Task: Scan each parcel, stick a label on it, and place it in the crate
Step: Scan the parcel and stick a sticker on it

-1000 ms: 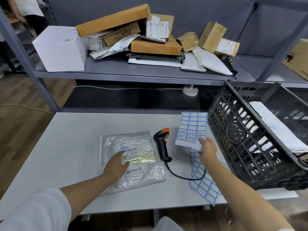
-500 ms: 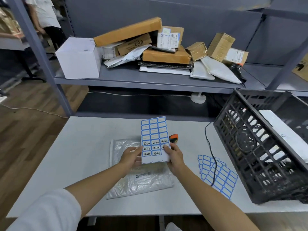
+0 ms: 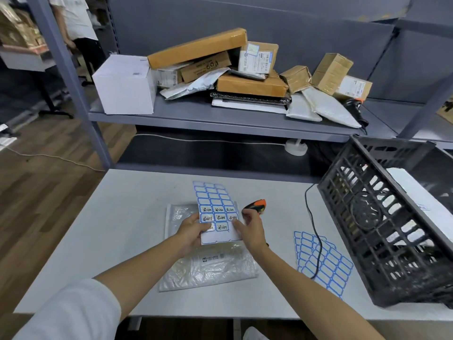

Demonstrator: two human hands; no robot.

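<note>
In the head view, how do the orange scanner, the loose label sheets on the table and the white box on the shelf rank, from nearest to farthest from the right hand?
From the right hand:
1. Orange scanner, just behind the hand.
2. Loose label sheets, on the table to its right.
3. White box, on the far shelf, to the left.

Two hands, left [image 3: 190, 230] and right [image 3: 250, 228], one label sheet [image 3: 214, 207] between them, over one plastic parcel [image 3: 208, 268]. One scanner [image 3: 256, 206], one crate [image 3: 382, 231], a pile of spare sheets [image 3: 323, 261], number unclear. One white box [image 3: 125, 85] on the shelf [image 3: 196, 116].
</note>
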